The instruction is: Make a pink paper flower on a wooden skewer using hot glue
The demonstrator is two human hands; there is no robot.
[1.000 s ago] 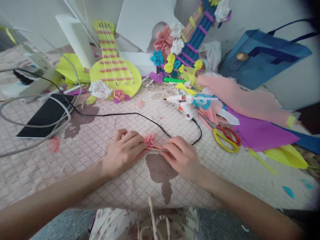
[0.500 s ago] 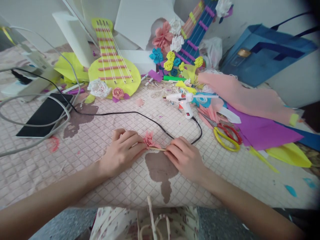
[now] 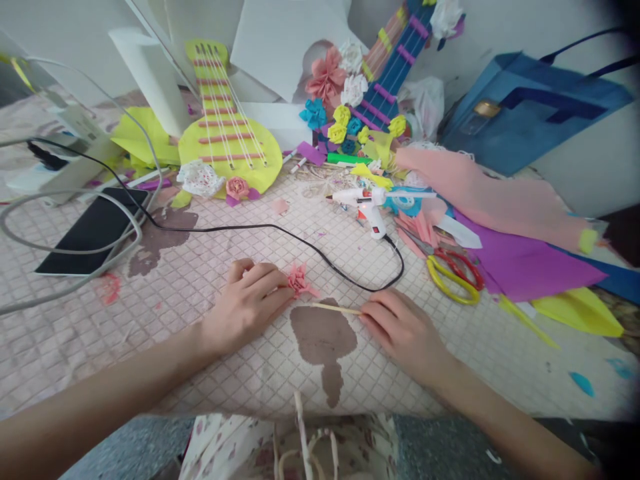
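Observation:
A small pink paper flower [image 3: 299, 280] with curled, layered petals rests low over the quilted table cover. My left hand [image 3: 255, 293] pinches it by its left side; the fingertips partly hide it. Between the thumb and fingers of my right hand [image 3: 400, 327] is one end of a thin pale wooden stick [image 3: 336, 308]. The stick lies nearly level, its free tip pointing left, just below and apart from the flower. A dark brown stain [image 3: 323, 333] on the cover is under the stick.
Beyond my hands lies a white glue gun [image 3: 367, 200], its black cord [image 3: 280, 230] running left. Scissors [image 3: 453, 277] and purple paper [image 3: 530, 257] are at the right. A yellow paper guitar [image 3: 230, 143] leans at the back; a dark tablet-like slab [image 3: 93, 233] lies left.
My right hand has moved right and slightly toward me, drawing the stick away from the flower. More of the stick now shows. My left hand stays in place with the flower.

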